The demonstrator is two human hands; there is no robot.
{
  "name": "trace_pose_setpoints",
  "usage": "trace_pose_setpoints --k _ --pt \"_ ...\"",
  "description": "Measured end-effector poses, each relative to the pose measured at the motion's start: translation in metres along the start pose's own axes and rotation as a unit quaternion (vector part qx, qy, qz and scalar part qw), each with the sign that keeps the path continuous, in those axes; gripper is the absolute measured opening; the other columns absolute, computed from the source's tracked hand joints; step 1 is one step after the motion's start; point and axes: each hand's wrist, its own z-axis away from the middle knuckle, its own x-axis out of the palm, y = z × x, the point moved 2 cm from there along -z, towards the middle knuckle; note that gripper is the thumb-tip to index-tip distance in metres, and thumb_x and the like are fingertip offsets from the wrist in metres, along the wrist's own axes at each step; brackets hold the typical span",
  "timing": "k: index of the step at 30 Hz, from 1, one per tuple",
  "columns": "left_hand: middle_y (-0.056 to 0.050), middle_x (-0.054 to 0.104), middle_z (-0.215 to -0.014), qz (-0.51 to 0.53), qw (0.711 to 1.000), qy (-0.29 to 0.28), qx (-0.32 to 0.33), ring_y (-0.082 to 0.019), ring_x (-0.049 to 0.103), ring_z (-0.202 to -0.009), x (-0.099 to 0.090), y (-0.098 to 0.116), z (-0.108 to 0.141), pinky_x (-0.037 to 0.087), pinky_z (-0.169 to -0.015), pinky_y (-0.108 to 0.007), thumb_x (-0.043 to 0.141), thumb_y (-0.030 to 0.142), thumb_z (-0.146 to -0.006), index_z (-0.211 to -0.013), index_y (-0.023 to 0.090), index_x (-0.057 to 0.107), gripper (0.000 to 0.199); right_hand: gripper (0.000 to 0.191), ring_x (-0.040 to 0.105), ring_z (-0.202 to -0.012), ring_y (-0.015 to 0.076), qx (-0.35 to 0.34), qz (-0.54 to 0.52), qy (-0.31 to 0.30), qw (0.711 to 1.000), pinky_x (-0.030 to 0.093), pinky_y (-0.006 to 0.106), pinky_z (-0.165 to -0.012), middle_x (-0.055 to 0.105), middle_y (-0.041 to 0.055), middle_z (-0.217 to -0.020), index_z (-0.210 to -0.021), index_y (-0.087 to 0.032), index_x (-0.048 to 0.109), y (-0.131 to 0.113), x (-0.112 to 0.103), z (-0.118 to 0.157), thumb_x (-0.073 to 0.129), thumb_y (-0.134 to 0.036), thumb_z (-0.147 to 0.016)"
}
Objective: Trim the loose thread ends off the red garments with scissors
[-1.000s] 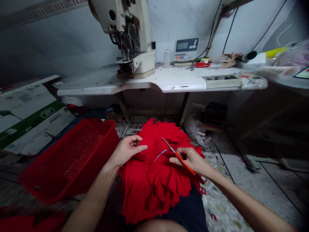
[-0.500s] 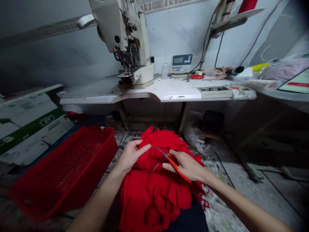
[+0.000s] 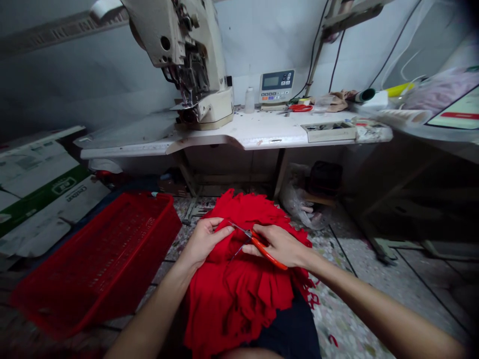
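A heap of red fabric pieces [image 3: 243, 294] with jagged edges lies across my lap. My left hand [image 3: 205, 241] pinches a bit of the red fabric between thumb and fingers at the heap's upper left. In my right hand [image 3: 279, 245] are red-handled scissors [image 3: 267, 253], their blades pointing up and left. The tips are close to my left fingertips; whether they touch the fabric is too small to tell. A thin dark strand [image 3: 239, 249] shows over the fabric below the blades.
A sewing machine [image 3: 209, 109] stands on the white table [image 3: 258, 134] ahead, beside a control panel [image 3: 277, 86] and another pair of red scissors [image 3: 300, 107]. At the left are a red basket [image 3: 101, 264] and a green-and-white box [image 3: 48, 194].
My right hand and the scissors have moved left, bringing the tips close to my left fingertips. The view has shifted slightly, so the table and machine appear higher and further left.
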Motion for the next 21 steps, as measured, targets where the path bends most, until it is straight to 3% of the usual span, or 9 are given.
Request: trace_pose_setpoints --k 7,15,21 --pt "-0.004 0.076 -0.085 -0.009 1.000 0.009 -0.005 -0.017 0.067 -0.072 -0.002 -0.011 0.001 0.051 -0.071 -0.027 0.082 0.040 -0.079 -0.086 0.013 0.075 0.029 0.058 0.031 -0.053 0.0104 0.028 -0.038 0.021 0.999 0.019 0.027 -0.051 0.038 -0.0054 -0.056 -0.063 -0.020 0.047 0.009 0.003 -0.001 0.064 -0.071 -0.085" --pt "-0.002 0.073 -0.078 -0.056 0.997 0.049 0.033 -0.018 0.065 -0.070 -0.004 -0.019 0.004 0.049 -0.066 -0.026 0.080 0.046 -0.078 -0.086 0.014 0.075 0.034 0.051 0.038 -0.054 0.0115 0.012 -0.023 -0.021 0.999 0.023 0.026 -0.053 0.044 -0.0049 -0.061 -0.073 -0.021 0.048 0.009 -0.001 0.006 0.062 -0.068 -0.088" --pt "-0.004 0.076 -0.086 -0.089 0.995 0.011 0.051 -0.018 0.066 -0.076 -0.002 -0.017 0.008 0.050 -0.074 -0.027 0.077 0.038 -0.083 -0.087 0.012 0.076 0.027 0.051 0.037 -0.052 0.0114 -0.011 0.005 -0.030 0.999 0.022 0.026 -0.053 0.045 -0.0043 -0.060 -0.072 -0.021 0.048 0.000 -0.003 0.002 0.061 -0.067 -0.089"
